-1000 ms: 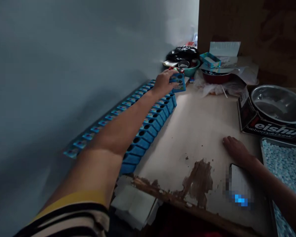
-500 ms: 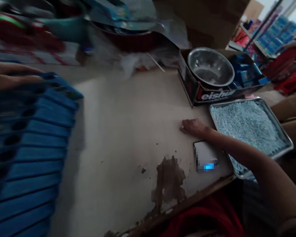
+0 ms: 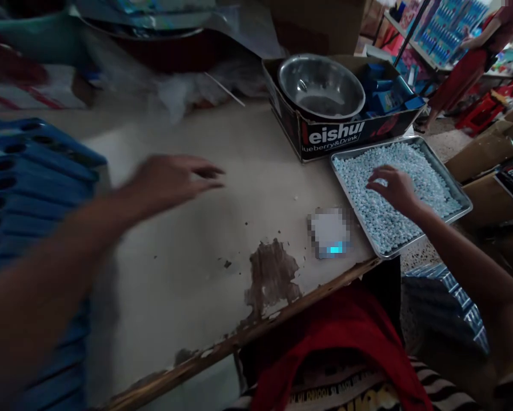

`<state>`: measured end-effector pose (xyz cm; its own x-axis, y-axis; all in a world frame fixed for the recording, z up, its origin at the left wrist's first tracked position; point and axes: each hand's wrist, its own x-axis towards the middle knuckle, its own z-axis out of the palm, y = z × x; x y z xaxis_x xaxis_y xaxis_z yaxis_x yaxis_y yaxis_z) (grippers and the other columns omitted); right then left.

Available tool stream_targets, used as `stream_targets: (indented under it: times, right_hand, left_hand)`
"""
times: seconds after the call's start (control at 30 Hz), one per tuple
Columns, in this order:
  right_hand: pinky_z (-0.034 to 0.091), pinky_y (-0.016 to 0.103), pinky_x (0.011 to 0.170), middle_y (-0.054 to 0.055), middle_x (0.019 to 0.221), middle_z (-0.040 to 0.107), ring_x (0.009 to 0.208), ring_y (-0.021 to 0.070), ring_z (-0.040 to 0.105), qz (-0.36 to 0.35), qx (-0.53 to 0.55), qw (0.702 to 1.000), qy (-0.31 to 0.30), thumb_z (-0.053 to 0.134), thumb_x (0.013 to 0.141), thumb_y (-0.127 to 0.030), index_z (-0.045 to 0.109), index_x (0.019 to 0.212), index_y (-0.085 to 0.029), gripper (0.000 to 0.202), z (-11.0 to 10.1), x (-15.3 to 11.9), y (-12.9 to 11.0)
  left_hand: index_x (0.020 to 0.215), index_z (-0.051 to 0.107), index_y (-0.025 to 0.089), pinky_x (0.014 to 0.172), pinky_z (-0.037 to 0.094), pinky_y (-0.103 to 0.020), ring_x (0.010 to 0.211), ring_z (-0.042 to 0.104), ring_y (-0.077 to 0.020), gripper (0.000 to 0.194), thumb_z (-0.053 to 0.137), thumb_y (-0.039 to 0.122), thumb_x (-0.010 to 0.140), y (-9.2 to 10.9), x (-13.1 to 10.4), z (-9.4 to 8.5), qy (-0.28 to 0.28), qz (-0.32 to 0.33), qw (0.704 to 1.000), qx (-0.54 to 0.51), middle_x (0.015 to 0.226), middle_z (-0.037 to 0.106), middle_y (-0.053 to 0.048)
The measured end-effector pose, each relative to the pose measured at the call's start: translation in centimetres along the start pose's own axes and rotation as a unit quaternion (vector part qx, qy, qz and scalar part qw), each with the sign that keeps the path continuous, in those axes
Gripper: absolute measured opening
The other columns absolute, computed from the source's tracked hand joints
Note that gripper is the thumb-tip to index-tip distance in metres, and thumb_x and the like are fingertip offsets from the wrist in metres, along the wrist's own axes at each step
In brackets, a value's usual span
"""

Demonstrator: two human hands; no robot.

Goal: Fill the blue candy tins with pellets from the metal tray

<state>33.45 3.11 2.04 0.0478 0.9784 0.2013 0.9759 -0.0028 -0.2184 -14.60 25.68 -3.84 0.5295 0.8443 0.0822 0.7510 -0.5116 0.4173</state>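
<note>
My left hand [image 3: 175, 180] hangs over the whitish tabletop, blurred, with thumb and fingers apart and nothing visible between them. At the right, my right hand [image 3: 393, 185] is above a metal tray [image 3: 466, 205] spread with small pale-blue pellets [image 3: 428, 171]. Its thumb and forefinger curve together into a pinch; whatever sits at the fingertips is too small to make out. Between the hands, near the table edge, lies a small flat device [image 3: 329, 228] with a lit blue display, partly pixelated. A stack of blue boxes or containers [image 3: 46, 188] with round dark holes stands left, behind my left arm.
A steel bowl [image 3: 320, 85] rests in a cardboard box [image 3: 333, 134] holding small blue packs [image 3: 385, 100]. A white speck [image 3: 296, 198] lies on the worn tabletop [image 3: 188, 257]. Plastic bags and basins line the back. Another person [image 3: 466, 74] stands in the far right background.
My left hand has left the blue stack and moved right over the table. My right hand has moved from the tabletop to above the pellet tray. The view has shifted right and down.
</note>
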Motion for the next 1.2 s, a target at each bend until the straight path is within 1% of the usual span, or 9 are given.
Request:
stream_targets:
  times: [0.13,0.2,0.3,0.53,0.63,0.8,0.93,1.03,1.2]
  right_hand:
    - [0.043,0.055,0.119,0.017,0.128,0.077,0.132,0.0367,0.059,-0.120,-0.111,0.980,-0.117,0.065,0.103,-0.020,0.086,0.108,-0.019,0.022,2.7,-5.3,-4.8]
    - [0.036,0.058,0.128,0.019,0.146,0.071,0.145,0.0388,0.051,-0.148,-0.171,0.963,-0.147,0.060,0.102,-0.009,0.084,0.120,-0.016,0.031,4.5,-7.2,-6.5]
    - [0.036,0.059,0.130,0.021,0.158,0.065,0.152,0.0392,0.049,-0.125,-0.210,0.958,-0.151,0.050,0.104,-0.003,0.081,0.132,-0.012,0.042,6.6,-8.7,-7.0]
    - [0.035,0.057,0.128,0.022,0.159,0.065,0.153,0.0396,0.047,-0.101,-0.214,0.960,-0.152,0.048,0.107,-0.008,0.083,0.121,-0.010,0.038,7.2,-8.0,-6.2]
    - [0.042,0.053,0.119,0.021,0.153,0.067,0.143,0.0386,0.052,-0.080,-0.155,0.976,-0.127,0.056,0.107,-0.018,0.084,0.116,-0.014,0.029,6.2,-7.8,-6.0]
    - [0.049,0.044,0.108,0.017,0.128,0.074,0.120,0.0321,0.064,0.037,-0.032,0.999,0.001,0.057,0.107,-0.023,0.082,0.120,-0.017,0.028,4.8,-9.3,-4.4]
    - [0.050,0.045,0.108,0.016,0.121,0.075,0.117,0.0332,0.063,0.053,-0.056,0.997,0.005,0.059,0.109,-0.030,0.084,0.122,-0.018,0.030,4.1,-11.4,-4.4]
    - [0.050,0.050,0.111,0.019,0.144,0.070,0.132,0.0375,0.059,-0.011,-0.114,0.992,-0.045,0.064,0.108,-0.035,0.085,0.124,-0.020,0.030,4.4,-11.8,-5.3]
    - [0.044,0.059,0.125,0.021,0.173,0.055,0.161,0.0413,0.046,-0.105,-0.226,0.964,-0.089,0.054,0.105,-0.011,0.080,0.139,-0.012,0.042,7.5,-9.9,-6.4]
  left_hand:
    - [0.128,0.079,0.019,0.102,0.060,-0.035,0.103,0.077,-0.0222,0.043,0.079,0.042,0.092,9.1,-0.3,8.6,-0.017,0.038,0.994,-0.101,0.123,0.081,-0.008]
    - [0.130,0.078,0.020,0.103,0.060,-0.037,0.107,0.076,-0.0249,0.043,0.080,0.036,0.090,11.6,0.0,11.7,-0.002,0.035,0.993,-0.115,0.125,0.079,-0.011]
    - [0.111,0.082,0.021,0.108,0.059,-0.041,0.112,0.074,-0.0279,0.023,0.078,0.030,0.091,12.8,0.2,14.1,0.018,0.018,0.992,-0.124,0.118,0.079,-0.012]
    - [0.096,0.079,0.020,0.108,0.058,-0.041,0.113,0.074,-0.0289,0.008,0.072,0.024,0.094,12.4,0.3,14.0,0.025,-0.002,0.992,-0.127,0.114,0.080,-0.012]
    - [0.099,0.080,0.019,0.103,0.059,-0.040,0.107,0.075,-0.0284,0.011,0.072,0.024,0.094,14.0,0.0,13.4,0.037,-0.017,0.990,-0.133,0.112,0.081,-0.012]
    - [0.104,0.082,0.020,0.099,0.058,-0.037,0.103,0.074,-0.0236,0.016,0.069,0.029,0.101,24.5,0.6,12.5,0.082,0.079,0.965,-0.236,0.110,0.081,-0.008]
    - [0.122,0.081,0.021,0.104,0.055,-0.046,0.115,0.071,-0.0305,0.028,0.073,0.017,0.095,31.8,2.7,11.8,0.047,0.098,0.975,-0.195,0.116,0.079,-0.011]
    - [0.117,0.080,0.022,0.108,0.052,-0.054,0.127,0.066,-0.0374,0.027,0.068,0.012,0.095,31.0,2.7,12.0,0.050,0.036,0.992,-0.113,0.125,0.076,-0.015]
    - [0.107,0.084,0.025,0.113,0.052,-0.058,0.135,0.061,-0.0421,0.027,0.092,0.034,0.082,27.0,0.6,15.0,-0.044,-0.054,0.996,-0.052,0.137,0.073,-0.014]
